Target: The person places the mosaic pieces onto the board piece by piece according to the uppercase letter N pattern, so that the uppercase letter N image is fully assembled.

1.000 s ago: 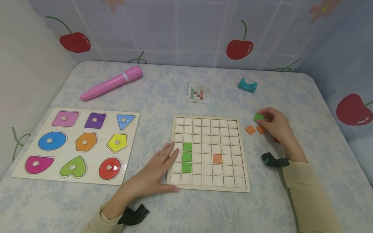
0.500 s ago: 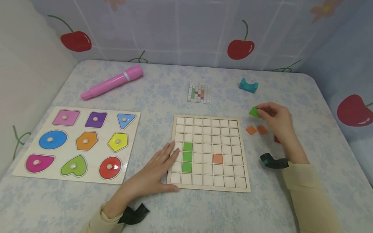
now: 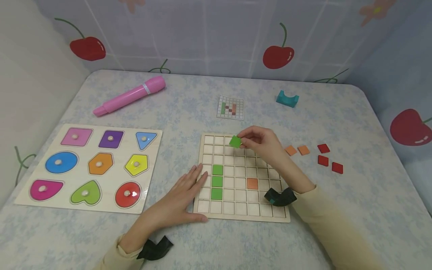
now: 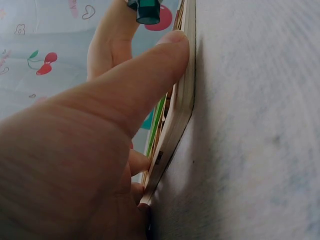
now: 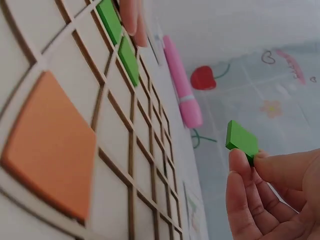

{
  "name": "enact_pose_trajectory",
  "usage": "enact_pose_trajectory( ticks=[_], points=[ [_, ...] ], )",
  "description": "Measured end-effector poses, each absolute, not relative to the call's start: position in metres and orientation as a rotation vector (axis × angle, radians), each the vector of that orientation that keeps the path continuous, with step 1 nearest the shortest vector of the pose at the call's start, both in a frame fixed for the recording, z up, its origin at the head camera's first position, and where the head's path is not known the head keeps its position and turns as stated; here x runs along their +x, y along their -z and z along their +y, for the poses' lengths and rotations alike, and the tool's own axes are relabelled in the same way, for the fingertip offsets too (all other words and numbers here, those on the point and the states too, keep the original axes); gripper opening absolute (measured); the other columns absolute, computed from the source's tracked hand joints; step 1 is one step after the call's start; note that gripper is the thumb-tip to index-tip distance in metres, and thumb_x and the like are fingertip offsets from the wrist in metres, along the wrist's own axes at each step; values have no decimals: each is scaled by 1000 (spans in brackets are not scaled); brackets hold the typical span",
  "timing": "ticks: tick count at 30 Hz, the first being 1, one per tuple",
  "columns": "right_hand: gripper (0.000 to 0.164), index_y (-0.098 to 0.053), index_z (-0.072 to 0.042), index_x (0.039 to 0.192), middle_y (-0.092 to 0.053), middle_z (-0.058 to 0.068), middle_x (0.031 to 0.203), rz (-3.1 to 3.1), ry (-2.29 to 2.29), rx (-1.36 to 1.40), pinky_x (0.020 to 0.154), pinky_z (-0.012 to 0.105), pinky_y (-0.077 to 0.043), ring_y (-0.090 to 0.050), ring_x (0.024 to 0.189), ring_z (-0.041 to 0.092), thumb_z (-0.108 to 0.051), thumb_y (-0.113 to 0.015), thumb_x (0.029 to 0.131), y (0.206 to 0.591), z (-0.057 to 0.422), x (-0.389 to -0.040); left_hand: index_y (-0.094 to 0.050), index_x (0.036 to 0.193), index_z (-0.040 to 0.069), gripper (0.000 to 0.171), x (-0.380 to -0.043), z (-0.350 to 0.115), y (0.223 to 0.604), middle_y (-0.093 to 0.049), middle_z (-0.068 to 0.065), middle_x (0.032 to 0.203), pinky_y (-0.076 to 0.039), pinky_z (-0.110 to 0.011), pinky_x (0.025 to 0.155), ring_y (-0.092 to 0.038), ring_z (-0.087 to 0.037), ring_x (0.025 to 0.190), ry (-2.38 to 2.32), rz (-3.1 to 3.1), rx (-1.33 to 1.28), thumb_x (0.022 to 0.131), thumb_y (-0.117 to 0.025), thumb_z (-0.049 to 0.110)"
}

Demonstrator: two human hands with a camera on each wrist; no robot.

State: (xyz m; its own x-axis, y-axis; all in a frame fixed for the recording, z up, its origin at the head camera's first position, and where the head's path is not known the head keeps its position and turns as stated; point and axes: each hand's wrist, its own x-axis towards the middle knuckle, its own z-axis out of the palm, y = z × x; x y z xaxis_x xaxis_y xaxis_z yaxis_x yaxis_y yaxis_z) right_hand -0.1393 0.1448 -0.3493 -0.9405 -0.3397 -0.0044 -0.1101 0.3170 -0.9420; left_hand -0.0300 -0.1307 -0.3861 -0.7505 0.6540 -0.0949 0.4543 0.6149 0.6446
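Above white, blue-mottled worktop point(image 3: 243, 243): green square tile point(image 3: 235, 141), pinched in right hand point(image 3: 264, 144) over pale wooden grid board point(image 3: 240, 183); thick edge clear in right wrist view, scarcely in head view; flat, tilted. Outstretched left hand point(image 3: 183, 197) on board's left edge.

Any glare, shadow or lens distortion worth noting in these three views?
Head: fairly even light, a white glint on the red circle; left wrist: dimmer, with a soft shadow on the table along the grid board; right wrist: the grid lines bow, and the orange tile, close to the lens, looks stretched.
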Motion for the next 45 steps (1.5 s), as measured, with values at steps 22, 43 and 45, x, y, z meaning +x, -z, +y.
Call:
enact_pose_trajectory(
  ticks=[22, 43, 45],
  points=[
    [8, -70, -12, 93, -63, -4, 81, 2480, 1255, -690, 64, 33, -45, -55, 70, 15, -9, -63, 90, 373, 109, -139, -11, 150, 7, 108, -30, -131, 388, 8, -6, 155, -4, -46, 109, 9, -20, 139, -868, 2532, 899, 75, -72, 53],
    [15, -72, -8, 102, -65, 0, 95, 2547, 1182, -730, 70, 32, -46, -57, 80, 14, -11, -63, 91, 366, 113, -138, -10, 150, 6, 108, -30, -131, 386, 9, -7, 155, -3, -45, 109, 11, -20, 139, -857, 2525, 886, 75, -72, 53],
    [16, -72, -8, 103, -66, 1, 96, 2560, 1213, -721, 69, 33, -46, -56, 79, 16, -10, -63, 91, 361, 120, -139, -10, 150, 6, 108, -30, -131, 386, 9, -7, 155, -3, -45, 109, 11, -20, 139, -858, 2521, 878, 75, -72, 53]
  ],
)
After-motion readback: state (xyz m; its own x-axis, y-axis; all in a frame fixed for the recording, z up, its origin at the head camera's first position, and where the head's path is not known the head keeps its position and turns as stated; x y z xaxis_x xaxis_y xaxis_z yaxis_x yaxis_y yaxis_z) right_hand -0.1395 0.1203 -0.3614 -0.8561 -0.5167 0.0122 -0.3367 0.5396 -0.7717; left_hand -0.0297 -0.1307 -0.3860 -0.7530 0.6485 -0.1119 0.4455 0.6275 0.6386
